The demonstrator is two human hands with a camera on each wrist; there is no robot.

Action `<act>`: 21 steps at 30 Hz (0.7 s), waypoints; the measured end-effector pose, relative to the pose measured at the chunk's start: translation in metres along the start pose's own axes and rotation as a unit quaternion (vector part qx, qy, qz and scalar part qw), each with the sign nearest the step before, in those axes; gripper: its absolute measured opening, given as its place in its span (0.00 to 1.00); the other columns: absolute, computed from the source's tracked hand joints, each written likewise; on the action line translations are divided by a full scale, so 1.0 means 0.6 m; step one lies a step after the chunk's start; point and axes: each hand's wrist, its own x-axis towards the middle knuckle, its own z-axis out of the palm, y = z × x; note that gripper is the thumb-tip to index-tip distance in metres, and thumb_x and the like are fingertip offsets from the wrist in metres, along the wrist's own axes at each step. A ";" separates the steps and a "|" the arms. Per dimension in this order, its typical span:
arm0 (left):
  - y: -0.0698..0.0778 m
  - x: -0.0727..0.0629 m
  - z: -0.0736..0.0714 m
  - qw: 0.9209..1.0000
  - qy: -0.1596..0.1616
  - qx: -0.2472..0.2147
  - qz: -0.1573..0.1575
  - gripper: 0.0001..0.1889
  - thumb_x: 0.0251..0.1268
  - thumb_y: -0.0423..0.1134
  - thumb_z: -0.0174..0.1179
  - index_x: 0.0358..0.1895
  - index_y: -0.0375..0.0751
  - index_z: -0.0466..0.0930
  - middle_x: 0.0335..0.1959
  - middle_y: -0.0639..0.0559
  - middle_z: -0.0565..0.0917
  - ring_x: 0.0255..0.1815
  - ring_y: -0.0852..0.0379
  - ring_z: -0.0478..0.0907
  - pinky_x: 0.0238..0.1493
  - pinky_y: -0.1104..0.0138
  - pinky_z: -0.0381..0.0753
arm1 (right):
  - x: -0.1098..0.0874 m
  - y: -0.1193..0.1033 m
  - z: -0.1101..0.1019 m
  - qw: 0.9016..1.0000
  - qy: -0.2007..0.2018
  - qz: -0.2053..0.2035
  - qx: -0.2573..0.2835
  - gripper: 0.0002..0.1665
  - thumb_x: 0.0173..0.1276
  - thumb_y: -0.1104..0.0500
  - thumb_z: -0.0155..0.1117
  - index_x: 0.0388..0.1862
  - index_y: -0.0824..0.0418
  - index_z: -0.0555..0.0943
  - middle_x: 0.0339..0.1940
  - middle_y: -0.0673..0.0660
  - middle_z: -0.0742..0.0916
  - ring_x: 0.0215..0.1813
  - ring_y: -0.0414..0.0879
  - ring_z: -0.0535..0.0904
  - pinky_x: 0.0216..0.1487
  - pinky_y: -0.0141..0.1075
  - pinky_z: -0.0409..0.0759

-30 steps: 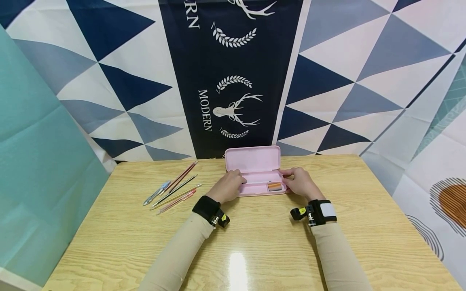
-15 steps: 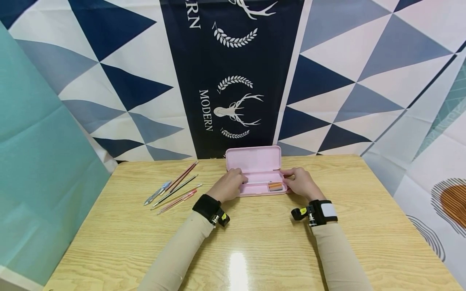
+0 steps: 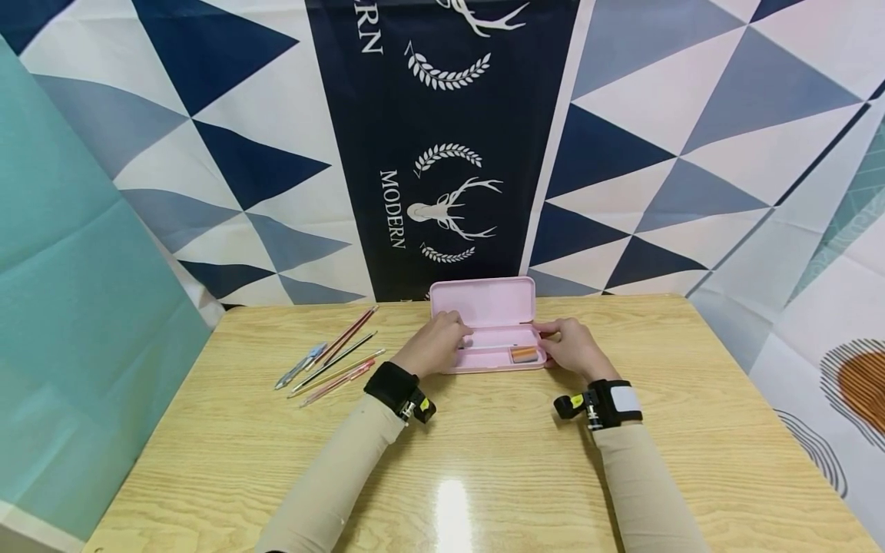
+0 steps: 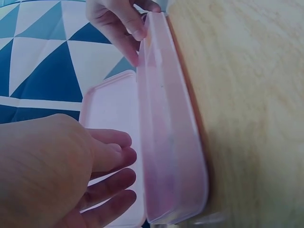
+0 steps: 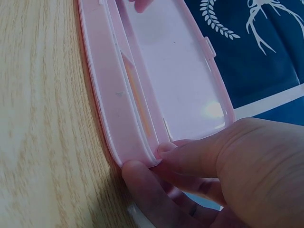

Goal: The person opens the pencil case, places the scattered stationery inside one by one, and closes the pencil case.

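A pink pencil case stands at the back of the table, its lid raised against the wall cloth. In its right front compartment lies a small orange and grey block. My right hand pinches the case's right end; in the right wrist view the thumb and fingers close on that corner. Over the left end is my left hand. The left wrist view shows its fingers loosely bent beside the tray wall, holding nothing.
Left of the case lie several pencils and pens, among them a grey-blue pen and a pink one. A patterned cloth hangs right behind the wooden table.
My left hand has come up slightly off the case's left end, its fingers loosening. The right hand keeps its grip, and the case stays in place.
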 end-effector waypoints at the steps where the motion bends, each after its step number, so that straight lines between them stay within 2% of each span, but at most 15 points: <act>1: -0.002 0.001 -0.001 1.000 -0.001 -0.001 0.001 0.21 0.73 0.34 0.73 0.67 0.46 0.92 0.53 0.48 0.87 0.53 0.50 0.80 0.61 0.58 0.83 | 0.000 0.000 0.000 1.000 0.000 0.000 0.000 0.26 0.86 0.67 0.61 0.78 0.70 0.79 0.68 0.77 0.86 0.26 0.38 0.83 0.30 0.29 0.84; 2: -0.003 0.002 -0.003 1.000 0.000 -0.002 0.000 0.20 0.74 0.34 0.72 0.67 0.46 0.92 0.53 0.48 0.87 0.53 0.50 0.79 0.61 0.57 0.83 | 0.000 0.000 0.001 1.000 0.000 0.000 0.000 0.26 0.86 0.67 0.61 0.78 0.70 0.80 0.68 0.77 0.86 0.26 0.38 0.83 0.30 0.29 0.84; 3: -0.017 0.011 0.009 1.000 0.002 -0.016 0.001 0.19 0.75 0.35 0.72 0.66 0.48 0.92 0.53 0.49 0.87 0.53 0.51 0.79 0.62 0.57 0.83 | 0.000 0.000 0.001 1.000 -0.001 -0.002 0.000 0.26 0.85 0.67 0.61 0.78 0.70 0.80 0.68 0.77 0.86 0.26 0.37 0.83 0.30 0.29 0.85; 5: -0.020 0.011 0.008 1.000 0.009 -0.024 0.002 0.18 0.75 0.34 0.70 0.64 0.48 0.93 0.52 0.50 0.87 0.53 0.52 0.79 0.63 0.57 0.83 | -0.001 0.000 0.002 1.000 -0.001 -0.002 0.000 0.26 0.85 0.67 0.61 0.78 0.70 0.80 0.67 0.78 0.87 0.26 0.38 0.83 0.30 0.29 0.85; 6: -0.007 0.002 -0.007 1.000 0.013 -0.015 0.002 0.18 0.74 0.33 0.70 0.63 0.47 0.93 0.52 0.49 0.87 0.53 0.51 0.79 0.63 0.57 0.84 | -0.002 0.000 0.002 1.000 -0.001 -0.002 0.001 0.26 0.85 0.67 0.61 0.78 0.70 0.80 0.67 0.78 0.87 0.26 0.38 0.83 0.30 0.30 0.85; 8: -0.005 0.000 -0.009 0.999 0.026 -0.018 0.006 0.17 0.73 0.32 0.69 0.61 0.47 0.94 0.50 0.48 0.87 0.52 0.51 0.80 0.61 0.58 0.84 | -0.002 0.000 0.002 1.000 -0.002 -0.001 0.001 0.26 0.85 0.67 0.61 0.78 0.70 0.80 0.67 0.78 0.87 0.26 0.37 0.83 0.30 0.30 0.85; 9: 0.004 -0.004 -0.017 1.000 0.026 -0.007 0.004 0.17 0.72 0.31 0.69 0.60 0.45 0.94 0.50 0.46 0.88 0.53 0.49 0.81 0.62 0.57 0.85 | -0.002 0.000 0.001 1.000 -0.002 -0.002 0.001 0.26 0.85 0.67 0.61 0.78 0.70 0.80 0.67 0.78 0.87 0.26 0.37 0.83 0.30 0.30 0.86; 12: 0.016 -0.012 -0.034 0.999 0.031 0.001 0.007 0.16 0.75 0.31 0.67 0.61 0.46 0.94 0.50 0.48 0.89 0.52 0.51 0.82 0.60 0.56 0.86 | -0.001 0.001 0.002 1.000 0.000 -0.004 0.001 0.26 0.85 0.68 0.61 0.78 0.70 0.80 0.67 0.78 0.86 0.26 0.37 0.83 0.30 0.29 0.86; 13: 0.002 -0.004 -0.019 0.999 0.038 -0.009 0.016 0.15 0.78 0.34 0.66 0.61 0.48 0.94 0.49 0.50 0.89 0.52 0.53 0.82 0.60 0.58 0.85 | -0.001 0.001 0.002 1.000 0.000 -0.005 0.000 0.26 0.85 0.68 0.61 0.78 0.70 0.80 0.68 0.78 0.86 0.26 0.37 0.83 0.30 0.29 0.86; 15: 0.008 -0.007 -0.029 0.999 0.037 -0.005 0.013 0.15 0.81 0.35 0.65 0.63 0.49 0.94 0.50 0.51 0.90 0.54 0.54 0.83 0.62 0.57 0.86 | -0.001 0.000 0.002 1.000 0.001 -0.008 -0.001 0.26 0.85 0.68 0.61 0.78 0.70 0.80 0.68 0.78 0.86 0.26 0.37 0.83 0.30 0.29 0.85; 17: 0.002 -0.007 -0.027 0.998 0.052 -0.010 0.019 0.15 0.80 0.36 0.66 0.62 0.49 0.94 0.49 0.52 0.90 0.54 0.55 0.83 0.61 0.55 0.86 | -0.002 0.000 0.002 1.000 0.000 -0.009 -0.003 0.26 0.85 0.68 0.61 0.78 0.71 0.80 0.67 0.78 0.86 0.26 0.37 0.83 0.30 0.29 0.85; 19: 0.011 -0.013 -0.040 0.998 0.056 -0.003 0.020 0.15 0.79 0.34 0.66 0.62 0.47 0.94 0.49 0.49 0.90 0.54 0.52 0.84 0.62 0.57 0.86 | -0.002 -0.001 0.002 1.000 0.000 -0.008 -0.003 0.26 0.85 0.67 0.61 0.78 0.70 0.80 0.67 0.78 0.86 0.26 0.37 0.83 0.30 0.29 0.85; 20: 0.022 -0.018 -0.053 0.998 0.054 -0.002 0.011 0.16 0.77 0.31 0.67 0.61 0.45 0.94 0.50 0.47 0.90 0.54 0.50 0.84 0.62 0.55 0.87 | -0.002 -0.001 0.002 1.000 0.000 -0.007 -0.003 0.26 0.85 0.67 0.61 0.77 0.70 0.80 0.67 0.78 0.86 0.26 0.37 0.83 0.30 0.29 0.84; 21: 0.023 -0.020 -0.056 0.998 0.063 -0.001 0.016 0.15 0.75 0.31 0.68 0.60 0.44 0.94 0.49 0.47 0.90 0.53 0.50 0.84 0.61 0.55 0.86 | -0.002 -0.001 0.002 1.000 0.000 -0.006 -0.003 0.26 0.85 0.67 0.61 0.77 0.70 0.80 0.67 0.78 0.86 0.26 0.37 0.83 0.30 0.29 0.84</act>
